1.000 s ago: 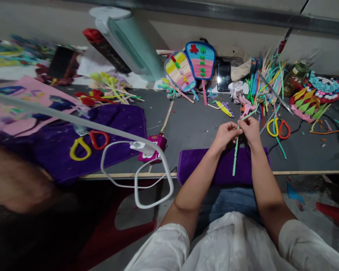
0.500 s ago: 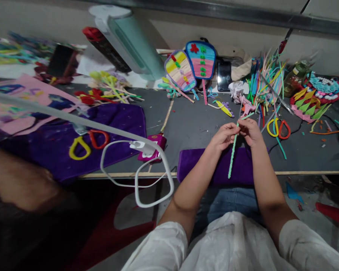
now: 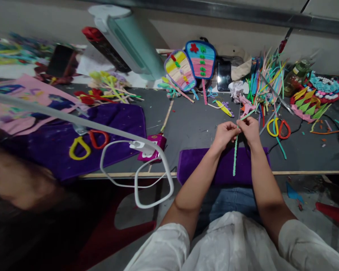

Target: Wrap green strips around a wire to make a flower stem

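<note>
My left hand (image 3: pixel 224 134) and my right hand (image 3: pixel 251 130) meet above the grey table (image 3: pixel 194 126), both pinching the top of a thin green wrapped stick (image 3: pixel 235 156). The stick hangs almost straight down over a purple cloth pad (image 3: pixel 200 165) at the table's front edge. A loose green strip end (image 3: pixel 248 114) pokes up and to the right from between my fingers. A pink glue gun (image 3: pixel 246 108) lies just beyond my hands.
Yellow-and-red scissors (image 3: pixel 278 128) lie right of my hands, a bundle of coloured strips (image 3: pixel 264 81) behind. Two striped paper fans (image 3: pixel 190 67) and a phone (image 3: pixel 223 76) are at the back. A white cable (image 3: pixel 135 165) loops at left, over a purple cloth with more scissors (image 3: pixel 87 145). Another person's blurred arm (image 3: pixel 19 180) is lower left.
The stick tilted left at its lower end half a second ago and now hangs near vertical again. My hands stayed in the same place, fingers working its top.
</note>
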Motion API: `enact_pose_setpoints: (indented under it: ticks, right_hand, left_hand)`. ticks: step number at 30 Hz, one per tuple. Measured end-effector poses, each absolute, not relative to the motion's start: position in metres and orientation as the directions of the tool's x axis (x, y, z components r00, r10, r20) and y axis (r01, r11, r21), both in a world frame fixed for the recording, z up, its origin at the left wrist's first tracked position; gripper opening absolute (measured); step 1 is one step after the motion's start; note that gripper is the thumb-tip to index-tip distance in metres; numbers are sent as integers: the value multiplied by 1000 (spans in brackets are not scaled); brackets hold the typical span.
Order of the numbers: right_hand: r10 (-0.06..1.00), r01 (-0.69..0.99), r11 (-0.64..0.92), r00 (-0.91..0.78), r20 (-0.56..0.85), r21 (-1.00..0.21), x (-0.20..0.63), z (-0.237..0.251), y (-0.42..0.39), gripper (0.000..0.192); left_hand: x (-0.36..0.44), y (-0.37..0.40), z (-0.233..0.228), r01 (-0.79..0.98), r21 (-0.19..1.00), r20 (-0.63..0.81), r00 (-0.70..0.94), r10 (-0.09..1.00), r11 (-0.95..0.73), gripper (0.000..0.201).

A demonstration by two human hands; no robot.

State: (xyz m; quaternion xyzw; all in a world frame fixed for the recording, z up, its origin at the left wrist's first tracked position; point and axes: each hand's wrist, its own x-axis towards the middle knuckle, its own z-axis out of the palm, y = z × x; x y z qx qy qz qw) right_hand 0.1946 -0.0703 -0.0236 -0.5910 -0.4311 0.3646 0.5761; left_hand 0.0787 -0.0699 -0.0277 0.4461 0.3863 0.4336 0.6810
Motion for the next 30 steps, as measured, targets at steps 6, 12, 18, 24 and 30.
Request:
enact_pose_setpoints:
  ticks: [6,12,18,24,30]
  right_hand:
    - [973,-248,-91,184,-139,-964,196,-13,-76,24]
    - [985,-388,-151,15,-170,-909,197,-6,-80,24]
    - [960,-138,4,279,-35,-990,196,-18,-74,18]
    - [936,177,70,329,126,-982,196,-28,-70,18]
    - [968,-169,-90,217,-126,-982,194,-13,-76,22]
  left_hand:
    - [73,-68,-24,-367,859,-184,431,883,358,40]
    - [67,-68,-23,-388,763,-199,620,759,517,40]
    - [75,-70,-23,-339,849,-209,490,846,406,35]
    - [81,-72,-25,-200,961,-139,256,957,193,28]
    - [78,-72,-23,-312,922,-128,313,941,229,34]
